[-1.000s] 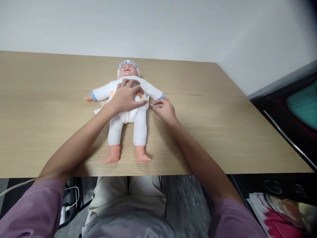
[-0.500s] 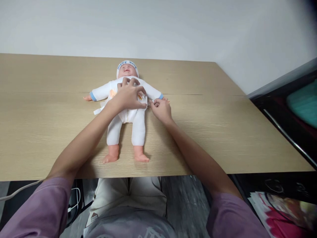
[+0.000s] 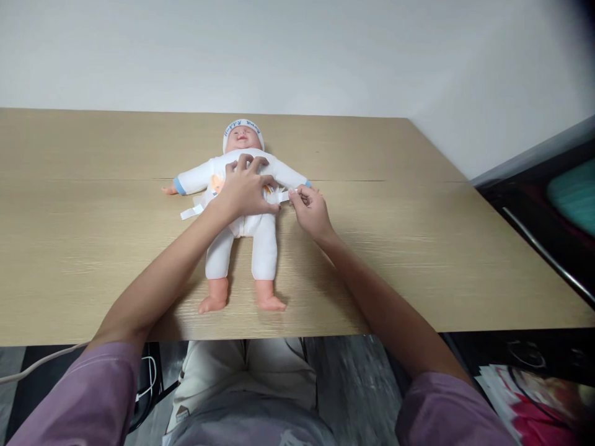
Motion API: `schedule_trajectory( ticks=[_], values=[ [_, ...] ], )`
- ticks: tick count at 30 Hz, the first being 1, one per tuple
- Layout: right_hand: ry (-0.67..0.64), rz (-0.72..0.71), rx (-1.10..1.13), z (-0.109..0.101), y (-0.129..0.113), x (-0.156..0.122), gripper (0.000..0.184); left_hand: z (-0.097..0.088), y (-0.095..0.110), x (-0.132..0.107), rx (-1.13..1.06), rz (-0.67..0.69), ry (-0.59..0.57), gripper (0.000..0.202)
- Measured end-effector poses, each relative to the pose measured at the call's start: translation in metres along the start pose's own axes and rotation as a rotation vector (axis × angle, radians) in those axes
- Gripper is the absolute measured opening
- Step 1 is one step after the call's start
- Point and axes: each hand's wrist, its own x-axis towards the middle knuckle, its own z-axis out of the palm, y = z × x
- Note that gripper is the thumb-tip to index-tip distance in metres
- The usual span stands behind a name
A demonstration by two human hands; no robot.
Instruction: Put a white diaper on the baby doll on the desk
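A baby doll (image 3: pixel 264 248) in white clothes with blue cuffs and a lettered headband lies on its back, feet towards me. A white diaper (image 3: pixel 247 224) is around its hips. My left hand (image 3: pixel 248 191) rests over the doll's belly and the diaper's front, fingers spread and bent; it hides part of both. Beside the doll's hip, my right hand (image 3: pixel 310 209) pinches a white diaper tab (image 3: pixel 283 196), stretched out sideways from the waist. Another diaper tab (image 3: pixel 192 212) sticks out loose on the left side.
The doll lies on a light wooden table (image 3: pixel 395 248) that backs onto a white wall (image 3: pixel 297 56). A dark piece of furniture (image 3: pixel 534 229) stands at the right. Colourful printed packets (image 3: pixel 534 396) lie below the table's right front, and a cable (image 3: pixel 41 364) hangs at the left.
My right hand has drawn slightly away to the right, and the tab in its fingers now shows stretched out. My left hand stays on the doll's belly. The whole view has shifted a little.
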Motion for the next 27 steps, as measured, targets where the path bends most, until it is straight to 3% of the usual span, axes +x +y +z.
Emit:
schedule_trajectory(
  ticks=[4, 8, 11, 18, 22, 27],
  values=[
    [-0.028, -0.041, 0.098, 0.011, -0.006, 0.019, 0.053, -0.003, 0.003, 0.0, 0.018, -0.003, -0.023, 0.06],
    [-0.121, -0.058, 0.219, 0.029, -0.01, 0.033, 0.055, -0.005, 0.004, -0.001, 0.018, -0.013, -0.029, 0.086],
    [-0.101, -0.069, 0.201, 0.039, -0.013, 0.037, 0.048, -0.005, 0.003, -0.001, 0.015, -0.023, -0.021, 0.098],
    [-0.104, 0.129, 0.415, 0.038, -0.019, 0.034, 0.036, -0.003, 0.004, -0.001, 0.007, -0.022, -0.007, 0.095],
    [-0.149, 0.247, 0.564, 0.036, -0.021, 0.032, 0.041, -0.002, 0.003, -0.001, 0.001, -0.025, -0.005, 0.094],
    [-0.158, 0.229, 0.566, 0.034, -0.017, 0.025, 0.051, 0.0, -0.001, 0.0, -0.006, -0.017, 0.002, 0.096]
  ],
)
